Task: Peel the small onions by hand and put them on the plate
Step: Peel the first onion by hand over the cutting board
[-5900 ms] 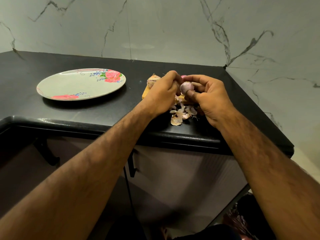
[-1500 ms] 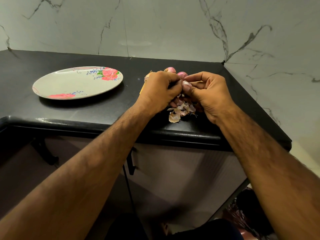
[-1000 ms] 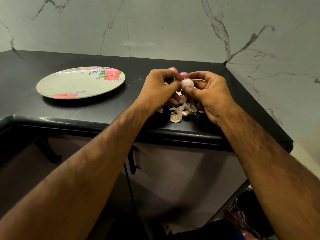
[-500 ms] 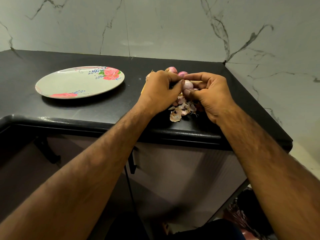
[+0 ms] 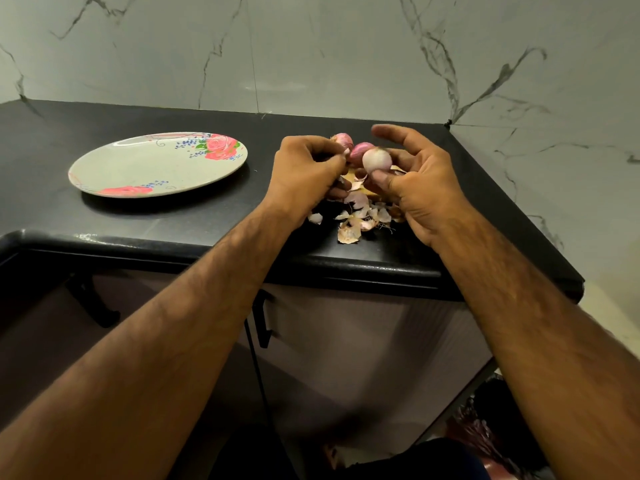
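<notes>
My right hand (image 5: 415,181) holds a pale, mostly peeled small onion (image 5: 376,160) between the thumb and the middle fingers, while its index finger sticks out above. Just left of it, my left hand (image 5: 304,174) is curled, its fingertips pinching a scrap of skin. Two pink unpeeled onions (image 5: 360,150) lie on the counter behind the hands. The floral plate (image 5: 114,168) sits to the left with nothing on it.
Loose onion skins (image 5: 356,220) are piled under the hands near the front edge of the black counter (image 5: 207,220). A yellowish object (image 5: 360,181) peeks out below the onion. Marble walls close the back and right side.
My hands have drawn slightly apart. My right index finger has lifted off the onion, which now shows more bare. My left fingers have come away from it with a piece of skin.
</notes>
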